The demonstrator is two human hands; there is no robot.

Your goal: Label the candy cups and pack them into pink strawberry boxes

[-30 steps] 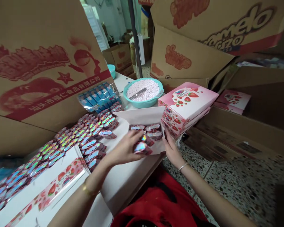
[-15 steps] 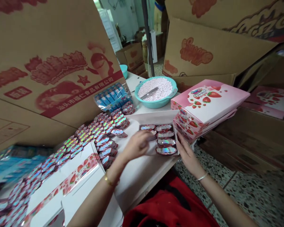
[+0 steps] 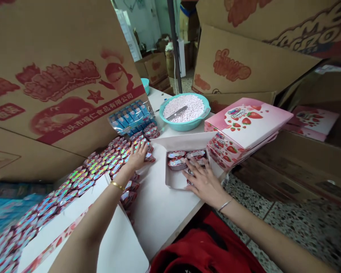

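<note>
An open white carton point(image 3: 174, 182) stands on the table in front of me, its lid flap raised at the back. Inside lie small oval packs point(image 3: 176, 163) with shiny tops, two showing in the left column and more on the right, partly covered by my hand. My right hand point(image 3: 206, 184) rests on the right column with fingers spread. Over the near edge of a large cluster of the same packs point(image 3: 100, 168), my left hand point(image 3: 136, 156) reaches with fingers stretched out, touching the packs and gripping none that I can see.
A turquoise basin point(image 3: 184, 126) of pale pellets holds a flat metal strip point(image 3: 177, 113). Closed strawberry-printed cartons point(image 3: 248, 117) are stacked to the right. Flat white cartons point(image 3: 122, 242) lie at front left. Blue packs in clear film point(image 3: 132, 117) lean against a big cardboard box point(image 3: 65, 76).
My left hand has moved from the carton to the cluster at the left. My right hand has shifted from the carton's right side onto the packs inside.
</note>
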